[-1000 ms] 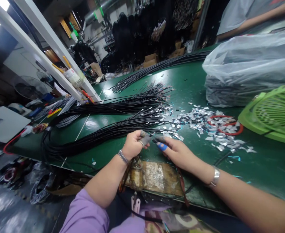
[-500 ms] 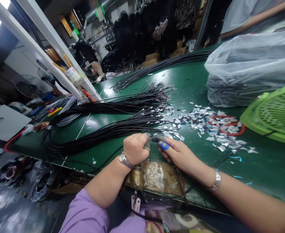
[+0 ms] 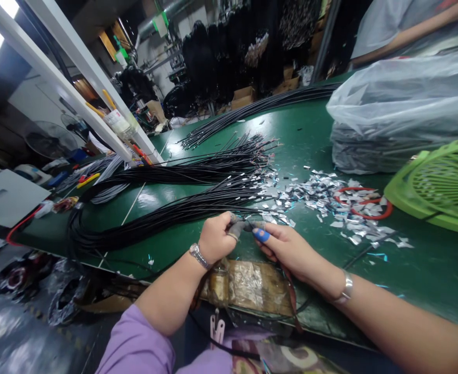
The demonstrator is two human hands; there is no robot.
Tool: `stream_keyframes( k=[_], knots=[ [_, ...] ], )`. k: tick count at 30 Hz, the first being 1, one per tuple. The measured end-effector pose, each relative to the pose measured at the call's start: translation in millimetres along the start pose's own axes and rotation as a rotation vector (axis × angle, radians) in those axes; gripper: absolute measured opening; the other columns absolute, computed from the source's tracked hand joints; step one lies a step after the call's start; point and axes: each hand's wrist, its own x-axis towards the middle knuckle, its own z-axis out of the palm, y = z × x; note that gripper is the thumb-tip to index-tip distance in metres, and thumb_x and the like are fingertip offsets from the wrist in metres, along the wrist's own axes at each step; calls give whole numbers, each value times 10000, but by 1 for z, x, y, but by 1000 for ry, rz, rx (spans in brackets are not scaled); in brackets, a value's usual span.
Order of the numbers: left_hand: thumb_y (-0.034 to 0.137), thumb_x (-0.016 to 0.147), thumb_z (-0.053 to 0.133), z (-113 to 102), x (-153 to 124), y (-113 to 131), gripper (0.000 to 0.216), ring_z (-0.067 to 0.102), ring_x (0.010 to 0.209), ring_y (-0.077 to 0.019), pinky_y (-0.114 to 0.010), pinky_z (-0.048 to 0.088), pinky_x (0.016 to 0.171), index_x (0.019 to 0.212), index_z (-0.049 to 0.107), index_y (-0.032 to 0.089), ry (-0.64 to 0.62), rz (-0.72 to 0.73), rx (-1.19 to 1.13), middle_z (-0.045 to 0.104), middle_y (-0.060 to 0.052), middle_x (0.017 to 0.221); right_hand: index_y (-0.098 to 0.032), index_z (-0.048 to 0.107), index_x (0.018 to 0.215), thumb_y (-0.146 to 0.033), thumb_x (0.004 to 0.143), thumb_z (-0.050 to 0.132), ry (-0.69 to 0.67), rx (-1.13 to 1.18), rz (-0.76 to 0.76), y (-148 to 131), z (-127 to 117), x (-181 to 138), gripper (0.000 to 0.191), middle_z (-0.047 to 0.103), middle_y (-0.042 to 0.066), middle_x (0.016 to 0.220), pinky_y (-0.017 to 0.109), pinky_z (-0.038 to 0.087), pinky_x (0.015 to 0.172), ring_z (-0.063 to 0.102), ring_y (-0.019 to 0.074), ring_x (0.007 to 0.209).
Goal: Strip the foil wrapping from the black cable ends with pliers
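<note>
My left hand [image 3: 217, 238] is closed, thumb and fingers pinched on a black cable whose dark end shows faintly between the two hands. My right hand [image 3: 291, 246], with a blue wrap on the thumb, pinches at the same spot from the right. Grey coverings on the fingertips hide most of the cable there. Below both hands, a wooden block [image 3: 260, 287] wrapped in clear tape sits at the bench edge. Just beyond them lies a bundle of black cables [image 3: 166, 214] with stripped, whitish ends pointing right.
Foil and sheath scraps [image 3: 314, 192] are scattered on the green bench [image 3: 314, 135] around a red ring [image 3: 382, 212]. A green fan [image 3: 439, 182] and a plastic-wrapped stack [image 3: 400, 114] stand right. Another person's arm [image 3: 419, 36] shows behind. White posts [image 3: 84, 78] rise at left.
The left hand has turned slightly, its thumb and forefinger now more extended toward the right hand. The right hand has shifted a little left. Both keep their pinch.
</note>
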Motion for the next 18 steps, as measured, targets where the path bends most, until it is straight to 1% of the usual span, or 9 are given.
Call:
stream_keyframes(
  k=[3,5,7,10,12,14,16,18],
  knots=[
    [404,740,578,-2,6,1,250,424,420,-67,-188,320,424,680,525,167,-136,-255,-369,508,36,501,-211,531,616,-570,743,549,3,-140,-70,0,-4,2,381,346,-71,431,229,214,392,278,81,401],
    [498,692,614,-4,9,3,351,318,337,-39,-179,223,361,664,510,163,-219,-399,-546,433,70,432,-220,569,628,-510,777,517,12,-249,-154,-1,-6,2,330,371,-57,432,236,242,397,304,97,411],
    [565,645,641,-7,11,4,429,249,300,-22,-179,152,336,656,512,156,-309,-491,-693,396,85,397,-233,613,670,-443,797,483,29,-355,-245,-2,-8,3,278,435,-39,457,250,306,424,365,121,441],
    [556,611,684,-11,14,3,444,210,281,-11,-178,119,329,648,510,150,-432,-566,-859,371,94,373,-238,653,758,-379,802,454,33,-465,-348,-4,-13,5,248,598,-2,586,292,421,532,507,166,552],
    [527,626,690,-12,14,3,421,203,277,-8,-175,116,331,641,493,155,-456,-598,-897,360,98,366,-229,661,811,-376,794,479,36,-517,-372,-4,-16,6,234,669,23,696,312,458,595,564,187,624],
    [526,634,685,-12,14,3,420,207,282,-10,-175,107,333,633,486,157,-450,-594,-859,360,95,366,-219,656,868,-386,772,532,98,-567,-381,-5,-19,6,230,687,39,754,315,468,611,577,193,649],
    [548,620,685,-11,13,3,435,224,297,-14,-178,109,336,635,500,154,-448,-555,-768,376,87,381,-214,642,884,-374,757,555,187,-607,-408,-5,-21,6,222,677,47,762,308,461,603,570,191,651],
    [572,620,668,-8,11,3,445,249,318,-23,-181,137,345,649,521,153,-454,-516,-649,394,78,404,-216,627,823,-329,746,541,224,-638,-455,-6,-22,5,161,652,45,734,300,443,596,557,188,651]
  ],
)
